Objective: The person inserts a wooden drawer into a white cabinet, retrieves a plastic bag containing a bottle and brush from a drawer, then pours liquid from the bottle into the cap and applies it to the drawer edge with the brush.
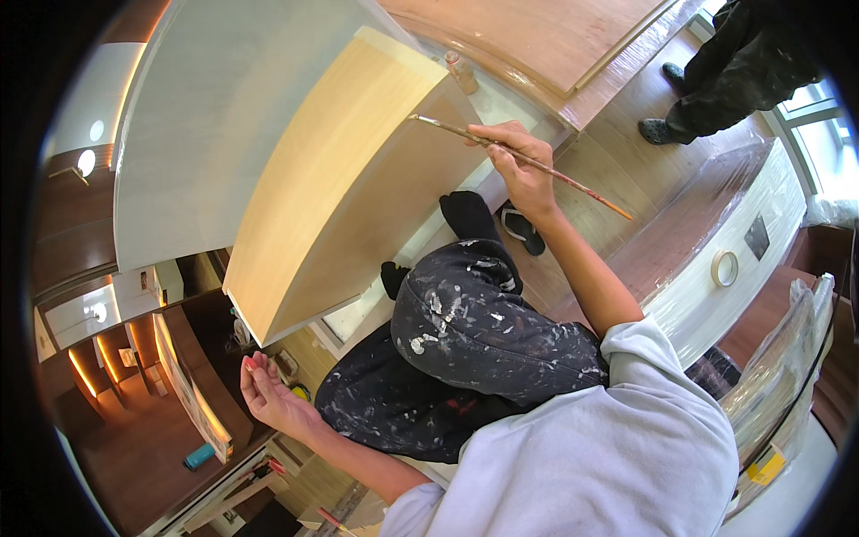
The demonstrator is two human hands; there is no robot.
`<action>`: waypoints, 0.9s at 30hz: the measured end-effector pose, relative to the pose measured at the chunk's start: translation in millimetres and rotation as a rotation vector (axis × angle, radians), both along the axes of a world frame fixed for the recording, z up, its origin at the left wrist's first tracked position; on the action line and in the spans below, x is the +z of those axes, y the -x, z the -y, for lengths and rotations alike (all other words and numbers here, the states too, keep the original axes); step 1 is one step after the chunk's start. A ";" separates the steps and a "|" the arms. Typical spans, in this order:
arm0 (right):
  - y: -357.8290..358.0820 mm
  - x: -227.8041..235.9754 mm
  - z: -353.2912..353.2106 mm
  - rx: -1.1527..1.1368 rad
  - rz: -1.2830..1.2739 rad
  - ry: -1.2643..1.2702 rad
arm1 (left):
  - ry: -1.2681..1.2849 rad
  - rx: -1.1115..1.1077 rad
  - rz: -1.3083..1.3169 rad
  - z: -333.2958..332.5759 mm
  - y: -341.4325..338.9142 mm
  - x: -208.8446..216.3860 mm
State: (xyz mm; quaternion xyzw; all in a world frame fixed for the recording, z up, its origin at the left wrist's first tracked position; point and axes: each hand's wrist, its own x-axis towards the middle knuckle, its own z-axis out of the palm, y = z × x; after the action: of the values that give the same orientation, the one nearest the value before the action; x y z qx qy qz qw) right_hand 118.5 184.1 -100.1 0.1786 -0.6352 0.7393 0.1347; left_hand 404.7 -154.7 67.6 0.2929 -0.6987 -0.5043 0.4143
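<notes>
My right hand (pixel 521 170) grips a long, thin paintbrush (pixel 573 182) with a paint-stained handle. The brush's tip is at the upper right edge of a curved light-wood panel (pixel 327 161), over its darker side face; whether it touches cannot be made out. To the left and lower, away from the panel, my left hand (pixel 277 401) is raised with its fingers curled together. A small red thing shows between those fingertips, too small to name. Near the panel's far corner stands a small clear bottle (pixel 461 73).
A pale grey panel (pixel 197 134) rises behind the wood. Film-wrapped boards (pixel 537 40) lie at the far side, and a wrapped piece (pixel 707 242) bears a tape roll (pixel 725 268) at right. A person in dark trousers (pixel 743 76) stands far right. A sandal (pixel 523 229) lies by my foot.
</notes>
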 end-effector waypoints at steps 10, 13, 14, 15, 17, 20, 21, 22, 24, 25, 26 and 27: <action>5.7 -3.3 -9.0 -0.132 0.004 0.044 | -0.006 -0.008 0.001 -1.8 0.8 0.8; 3.4 -1.4 -9.6 -0.068 0.021 0.041 | -0.013 -0.005 -0.006 -1.9 1.4 1.0; 3.5 -0.5 -9.0 -0.043 0.032 0.042 | -0.016 -0.002 -0.007 -2.1 1.6 1.0; 4.3 0.4 -8.1 -0.054 0.045 0.041 | -0.014 -0.004 -0.006 -2.2 1.8 1.1; 8.2 2.1 -7.1 -0.079 0.042 0.032 | -0.003 -0.009 -0.009 -2.2 1.9 1.2; 14.3 3.2 -9.7 -0.164 0.035 0.049 | -0.011 -0.015 -0.007 -1.9 1.1 0.9; 15.2 3.0 -11.1 -0.164 0.045 0.071 | -0.011 -0.020 -0.008 -1.6 0.8 0.7; 15.4 2.6 -12.5 -0.171 0.048 0.088 | -0.011 -0.026 -0.010 -1.3 0.6 0.6; 14.2 1.6 -14.6 -0.157 0.049 0.094 | -0.010 -0.025 -0.008 -0.8 0.4 0.2; 11.7 1.0 -15.1 -0.134 0.046 0.083 | -0.010 -0.019 -0.004 -0.7 0.4 0.1; 10.2 0.7 -15.4 -0.118 0.034 0.069 | -0.009 -0.014 -0.002 -0.7 0.6 0.1; 10.6 0.6 -14.0 -0.094 0.036 0.075 | -0.008 -0.015 -0.003 -0.8 0.8 0.3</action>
State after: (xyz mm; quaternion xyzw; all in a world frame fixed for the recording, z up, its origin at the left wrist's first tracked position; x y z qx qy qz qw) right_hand 107.9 198.1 -99.4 0.1300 -0.6171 0.7584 0.1643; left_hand 403.9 -154.0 67.8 0.2885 -0.6982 -0.5109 0.4103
